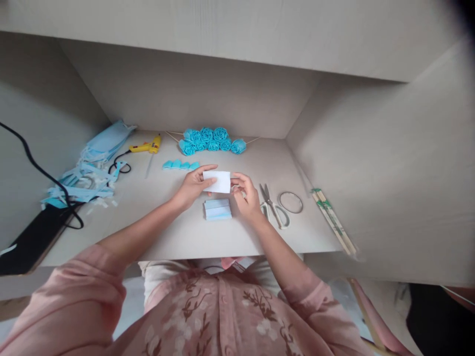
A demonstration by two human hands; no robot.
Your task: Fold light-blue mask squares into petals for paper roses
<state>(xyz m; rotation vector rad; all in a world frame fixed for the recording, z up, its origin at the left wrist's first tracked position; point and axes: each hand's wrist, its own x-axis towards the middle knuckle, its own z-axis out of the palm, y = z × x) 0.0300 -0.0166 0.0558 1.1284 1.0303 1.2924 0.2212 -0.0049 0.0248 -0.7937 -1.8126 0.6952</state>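
Observation:
A white rectangular piece of mask fabric (221, 182) is pinched in my left hand (193, 188), the thumb lying over its front. My right hand (245, 194) is at the piece's right edge with loosely bent fingers apart; whether the fingertips touch the fabric is hard to see. Just below, a small stack of pale blue mask pieces (217, 210) rests on the table. Scissors (273, 206) with pale handles lie partly open to the right of my right hand. Beyond my left hand is a short row of folded blue petals (180, 165).
Blue fabric roses (213, 141) on sticks line the back. At left are a yellow glue gun (146, 146), whole masks (107, 141), mask scraps (81, 183) and a black cable (35, 165). A metal ring (291, 202) and packaged sticks (332, 220) lie at right.

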